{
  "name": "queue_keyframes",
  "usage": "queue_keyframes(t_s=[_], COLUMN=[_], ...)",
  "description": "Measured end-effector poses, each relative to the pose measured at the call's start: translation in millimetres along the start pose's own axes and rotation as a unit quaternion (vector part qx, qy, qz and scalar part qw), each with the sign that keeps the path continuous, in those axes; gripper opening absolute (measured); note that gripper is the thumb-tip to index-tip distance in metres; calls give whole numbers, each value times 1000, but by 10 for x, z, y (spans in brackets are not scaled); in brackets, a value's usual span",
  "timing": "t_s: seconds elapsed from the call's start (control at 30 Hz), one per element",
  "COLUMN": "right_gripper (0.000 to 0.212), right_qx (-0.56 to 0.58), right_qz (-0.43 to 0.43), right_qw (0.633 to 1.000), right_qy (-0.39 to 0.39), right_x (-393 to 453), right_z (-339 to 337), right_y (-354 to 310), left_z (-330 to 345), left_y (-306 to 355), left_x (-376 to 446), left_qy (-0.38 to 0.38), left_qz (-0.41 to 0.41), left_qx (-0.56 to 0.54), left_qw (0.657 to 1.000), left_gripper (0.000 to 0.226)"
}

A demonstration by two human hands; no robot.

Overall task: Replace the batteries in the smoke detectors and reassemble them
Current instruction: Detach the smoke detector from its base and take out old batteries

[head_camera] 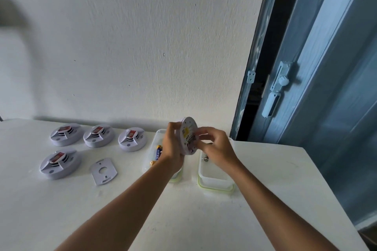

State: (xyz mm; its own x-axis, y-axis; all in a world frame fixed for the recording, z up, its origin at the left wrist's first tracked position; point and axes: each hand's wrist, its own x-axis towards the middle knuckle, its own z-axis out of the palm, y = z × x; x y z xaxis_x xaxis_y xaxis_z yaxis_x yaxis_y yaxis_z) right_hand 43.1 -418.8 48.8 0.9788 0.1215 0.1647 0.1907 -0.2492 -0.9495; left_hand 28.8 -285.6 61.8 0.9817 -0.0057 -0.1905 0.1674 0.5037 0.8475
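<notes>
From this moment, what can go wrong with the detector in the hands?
The detector is held on edge in the air by the left hand; it might slip while the right hand works at its back. A loosened battery may miss the right container and roll across the table.

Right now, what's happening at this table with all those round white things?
A person is working on a smoke detector, held up on edge above the table. The left hand grips it while the right hand fingers work at its open back. Four more detectors sit face up to the left, beside a loose mounting plate. Two clear containers stand below the hands; the left one holds batteries.
</notes>
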Motion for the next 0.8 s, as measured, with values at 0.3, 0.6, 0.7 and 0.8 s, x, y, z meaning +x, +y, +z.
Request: queue_keyframes(t_s=[0.3,0.6,0.7,0.8], right_gripper=[25,41,38,32], right_qx=[-44,-93,-125,-201], right_qz=[-89,-168,-231,-291], right_qw=[995,981,964,935], right_qy=[13,19,-24,-24], right_x=[-103,-186,-189,-153], right_z=[51,93,21,-64], right_y=[30,15,79,161], left_z=[123,200,156,125], left_y=[-11,38,102,108], left_x=[23,86,136,148], left_qy=[1,69,80,70], left_qz=[4,-38,-72,-96], left_qx=[7,-35,-72,-81], left_qw=[1000,996,992,990], left_gripper=[41,32,38,41])
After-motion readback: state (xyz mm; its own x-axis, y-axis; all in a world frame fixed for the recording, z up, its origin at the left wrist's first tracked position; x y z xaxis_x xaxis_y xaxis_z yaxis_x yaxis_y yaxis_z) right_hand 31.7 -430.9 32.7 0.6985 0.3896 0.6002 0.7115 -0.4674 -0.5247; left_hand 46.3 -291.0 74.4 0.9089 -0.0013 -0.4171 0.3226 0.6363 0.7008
